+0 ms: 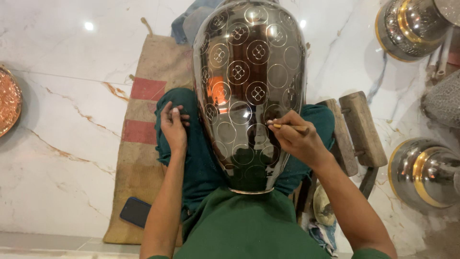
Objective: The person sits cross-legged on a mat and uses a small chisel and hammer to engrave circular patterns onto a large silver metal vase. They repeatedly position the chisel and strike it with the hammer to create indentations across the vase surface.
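A large dark shiny metal vase (249,91) lies across my lap, its surface engraved with rows of circles and four-petal motifs. My right hand (294,139) grips a thin wooden-handled engraving tool (291,127), its tip touching the vase's lower right side. My left hand (173,125) rests on my left knee beside the vase, fingers curled with nothing seen in them. I wear green clothing (239,225).
A burlap mat (143,139) with red stripes lies on the marble floor, with a dark phone (135,211) on its near corner. Wooden blocks (359,129) sit at right. Polished metal vessels (424,172) (412,26) stand at right; a copper plate (8,100) at left.
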Demonstrator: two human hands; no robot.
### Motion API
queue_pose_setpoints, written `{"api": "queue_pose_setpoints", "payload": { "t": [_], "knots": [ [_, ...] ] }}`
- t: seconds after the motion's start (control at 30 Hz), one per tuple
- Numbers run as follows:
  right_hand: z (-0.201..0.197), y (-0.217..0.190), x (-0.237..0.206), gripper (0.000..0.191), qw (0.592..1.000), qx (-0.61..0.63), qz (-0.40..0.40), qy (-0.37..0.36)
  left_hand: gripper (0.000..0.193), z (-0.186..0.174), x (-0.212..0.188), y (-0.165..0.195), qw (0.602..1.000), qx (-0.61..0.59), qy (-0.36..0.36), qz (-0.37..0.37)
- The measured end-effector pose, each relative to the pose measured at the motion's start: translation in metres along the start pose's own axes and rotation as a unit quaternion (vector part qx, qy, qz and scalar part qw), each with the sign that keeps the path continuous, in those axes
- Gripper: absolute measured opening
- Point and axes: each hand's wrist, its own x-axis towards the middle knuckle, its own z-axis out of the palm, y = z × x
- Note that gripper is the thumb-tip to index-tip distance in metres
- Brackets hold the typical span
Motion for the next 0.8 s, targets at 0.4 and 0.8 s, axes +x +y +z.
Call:
{"api": "queue_pose_setpoints", "payload": {
  "t": [0.4, 0.8],
  "knots": [
    [-0.001, -0.002, 0.0, 0.039, 1.0, 0.013, 0.004, -0.019, 0.039, -0.004, 0.005, -0.005, 1.0, 0.01, 0.004, 0.0],
    [0.006, 0.003, -0.018, 0.027, 0.992, 0.094, 0.077, 0.029, 0.039, -0.006, 0.004, 0.002, 1.0, 0.012, -0.005, 0.007]
  ]
}}
